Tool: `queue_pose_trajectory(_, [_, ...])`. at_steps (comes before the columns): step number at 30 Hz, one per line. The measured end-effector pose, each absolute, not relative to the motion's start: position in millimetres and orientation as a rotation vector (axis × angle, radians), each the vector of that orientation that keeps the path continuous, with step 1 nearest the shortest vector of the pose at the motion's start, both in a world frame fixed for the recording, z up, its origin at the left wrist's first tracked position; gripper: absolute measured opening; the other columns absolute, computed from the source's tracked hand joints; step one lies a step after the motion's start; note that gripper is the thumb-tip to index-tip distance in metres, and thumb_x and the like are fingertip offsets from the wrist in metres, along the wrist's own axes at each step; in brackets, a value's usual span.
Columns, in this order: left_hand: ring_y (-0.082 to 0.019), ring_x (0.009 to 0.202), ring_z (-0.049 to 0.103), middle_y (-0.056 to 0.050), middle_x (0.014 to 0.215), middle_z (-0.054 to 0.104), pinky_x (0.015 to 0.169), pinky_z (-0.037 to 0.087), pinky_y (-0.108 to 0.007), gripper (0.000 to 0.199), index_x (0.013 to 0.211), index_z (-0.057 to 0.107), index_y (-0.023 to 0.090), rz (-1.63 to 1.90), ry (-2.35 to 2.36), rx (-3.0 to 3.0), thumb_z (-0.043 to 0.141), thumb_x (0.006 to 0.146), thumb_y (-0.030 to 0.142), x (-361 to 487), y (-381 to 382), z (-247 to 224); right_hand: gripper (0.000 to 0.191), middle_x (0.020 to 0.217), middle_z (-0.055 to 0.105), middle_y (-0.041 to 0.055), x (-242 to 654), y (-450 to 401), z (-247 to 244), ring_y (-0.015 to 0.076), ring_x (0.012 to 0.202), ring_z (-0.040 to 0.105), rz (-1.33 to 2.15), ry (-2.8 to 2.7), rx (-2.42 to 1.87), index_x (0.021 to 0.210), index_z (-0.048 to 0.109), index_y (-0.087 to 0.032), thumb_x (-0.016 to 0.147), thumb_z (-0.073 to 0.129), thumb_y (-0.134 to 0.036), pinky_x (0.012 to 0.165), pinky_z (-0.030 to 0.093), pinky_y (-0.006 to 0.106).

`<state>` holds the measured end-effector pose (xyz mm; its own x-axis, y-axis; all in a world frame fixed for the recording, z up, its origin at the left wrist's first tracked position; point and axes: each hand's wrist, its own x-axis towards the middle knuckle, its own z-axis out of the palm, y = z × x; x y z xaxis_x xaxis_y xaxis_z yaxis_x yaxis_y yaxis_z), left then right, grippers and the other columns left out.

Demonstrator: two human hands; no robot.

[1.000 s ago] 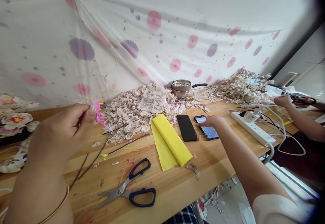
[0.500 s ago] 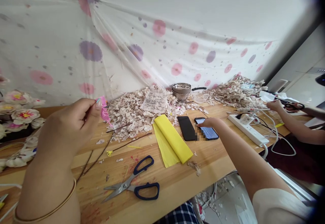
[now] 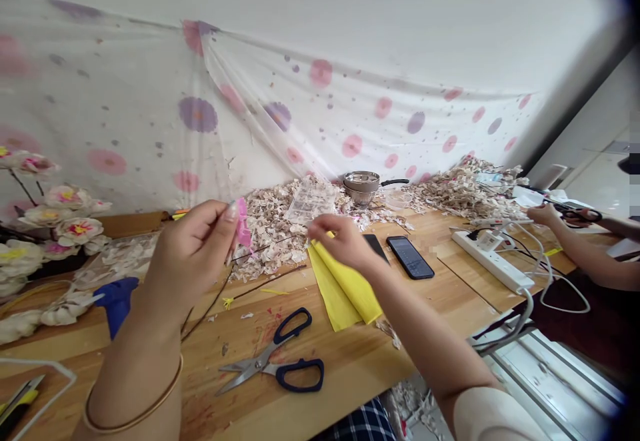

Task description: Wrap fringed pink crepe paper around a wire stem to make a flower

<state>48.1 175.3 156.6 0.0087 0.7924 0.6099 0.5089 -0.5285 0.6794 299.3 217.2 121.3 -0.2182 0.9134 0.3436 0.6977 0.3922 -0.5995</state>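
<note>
In the head view my left hand (image 3: 193, 248) pinches a small crumpled pink paper strip (image 3: 243, 222) between thumb and fingertips, held up above the table. My right hand (image 3: 343, 241) is over the top of a folded yellow crepe paper sheet (image 3: 337, 294), its fingers loosely bent with nothing visible in them. Scissors (image 3: 273, 361) with dark blue handles lie spread on the table below. Thin brown twigs (image 3: 270, 281) rest beyond them, one tipped with a yellow tuft. To the right lie a lit phone (image 3: 410, 257) and a black phone (image 3: 376, 248), partly hidden by my right hand.
Heaps of pale dried petals (image 3: 273, 228) line the wall, with a metal bowl (image 3: 361, 188) among them. White flowers (image 3: 70, 218) and a blue glue gun (image 3: 116, 301) are at left. A power strip (image 3: 493, 261) lies right, near another person's hands (image 3: 545, 216).
My right hand has left the phone and moved left over the yellow paper. My left hand, still pinching the pink strip, appears farther right as the view shifts left.
</note>
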Motion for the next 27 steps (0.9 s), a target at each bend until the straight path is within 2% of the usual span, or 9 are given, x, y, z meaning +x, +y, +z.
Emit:
queue_pose_trajectory(2, [-0.011, 0.051, 0.044, 0.004, 0.055, 0.049, 0.050, 0.036, -0.026, 0.033, 0.064, 0.053, 0.021, 1.560, 1.309, 1.956, 0.056, 0.093, 0.036, 49, 172, 158, 0.026, 0.086, 0.073, -0.0022, 254, 205, 127, 0.0144, 0.083, 0.067, 0.464, -2.071, -1.100, 0.082, 0.066, -0.024, 0.098, 0.052, -0.040, 0.079, 0.051, 0.026])
queue_pose_trajectory(4, [-0.010, 0.052, 0.045, 0.004, 0.055, 0.049, 0.050, 0.036, -0.024, 0.032, 0.065, 0.054, 0.020, 1.646, 1.244, 1.847, 0.057, 0.093, 0.033, 50, 168, 160, 0.033, 0.078, 0.069, 0.0008, 225, 199, 135, 0.0141, 0.075, 0.065, 0.619, -1.988, -0.682, 0.079, 0.063, -0.021, 0.100, 0.046, -0.040, 0.073, 0.050, 0.027])
queue_pose_trajectory(7, [-0.009, 0.049, 0.045, 0.005, 0.055, 0.051, 0.048, 0.037, -0.021, 0.027, 0.069, 0.057, 0.019, 1.696, 1.080, 1.724, 0.058, 0.094, 0.031, 53, 163, 161, 0.036, 0.072, 0.064, -0.0007, 208, 198, 146, 0.0118, 0.065, 0.060, 0.831, -1.832, -0.416, 0.076, 0.060, -0.020, 0.101, 0.045, -0.042, 0.067, 0.048, 0.025])
queue_pose_trajectory(10, [-0.008, 0.046, 0.045, 0.005, 0.053, 0.051, 0.045, 0.037, -0.020, 0.031, 0.073, 0.058, 0.018, 1.634, 0.981, 1.680, 0.060, 0.094, 0.041, 59, 163, 160, 0.042, 0.061, 0.056, -0.0027, 211, 198, 149, 0.0115, 0.060, 0.053, 0.782, -1.719, -0.410, 0.064, 0.054, -0.021, 0.101, 0.047, -0.040, 0.066, 0.044, 0.026])
queue_pose_trajectory(13, [-0.008, 0.046, 0.045, 0.005, 0.054, 0.050, 0.045, 0.037, -0.019, 0.038, 0.073, 0.055, 0.018, 1.571, 0.964, 1.659, 0.059, 0.094, 0.049, 63, 166, 158, 0.045, 0.058, 0.052, -0.0027, 222, 199, 146, 0.0117, 0.058, 0.049, 0.716, -1.719, -0.469, 0.061, 0.053, -0.020, 0.100, 0.049, -0.042, 0.060, 0.040, 0.026])
queue_pose_trajectory(18, [-0.007, 0.049, 0.043, 0.006, 0.057, 0.046, 0.047, 0.036, -0.020, 0.042, 0.072, 0.049, 0.019, 1.459, 0.923, 1.692, 0.051, 0.097, 0.053, 64, 168, 156, 0.035, 0.064, 0.057, -0.0034, 231, 201, 142, 0.0103, 0.061, 0.052, 0.754, -1.710, -0.475, 0.071, 0.057, -0.020, 0.100, 0.052, -0.038, 0.061, 0.041, 0.023])
queue_pose_trajectory(27, [-0.008, 0.057, 0.042, 0.005, 0.064, 0.044, 0.053, 0.034, -0.022, 0.038, 0.075, 0.046, 0.020, 1.391, 0.932, 1.877, 0.044, 0.103, 0.045, 64, 166, 154, 0.018, 0.075, 0.058, -0.0037, 218, 197, 135, 0.0102, 0.068, 0.054, 0.726, -1.755, -0.393, 0.088, 0.060, -0.023, 0.102, 0.052, -0.032, 0.064, 0.044, 0.022])
